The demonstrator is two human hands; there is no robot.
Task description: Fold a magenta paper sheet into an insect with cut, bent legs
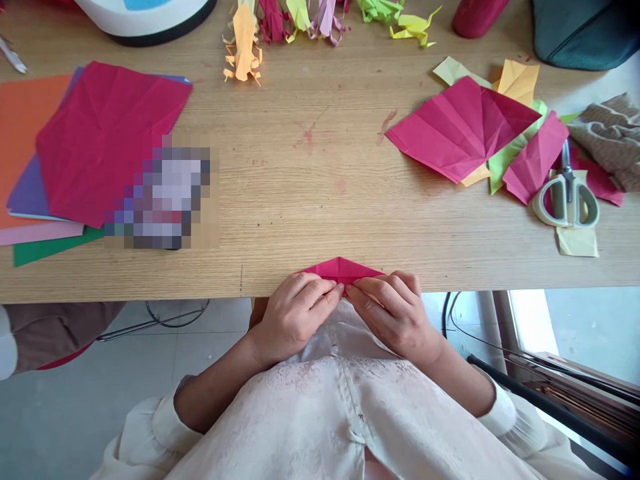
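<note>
A folded piece of crimson origami paper (340, 268) lies at the table's front edge, its peak pointing away from me. My left hand (300, 310) pinches its near side from the left, thumb and fingertips close to the middle. From the right, my right hand (395, 310) pinches the same paper, its fingertips nearly meeting those of the left. Both hands cover the paper's outer ends, so its full shape is hidden.
Coloured sheets topped by a creased crimson sheet (107, 133) lie at left, beside a blurred-out object (167, 200). Folded paper figures (245, 43) line the back. At right are paper scraps (465, 127), scissors (566, 193), a crumpled cloth (610, 140) and a dark green item (583, 30).
</note>
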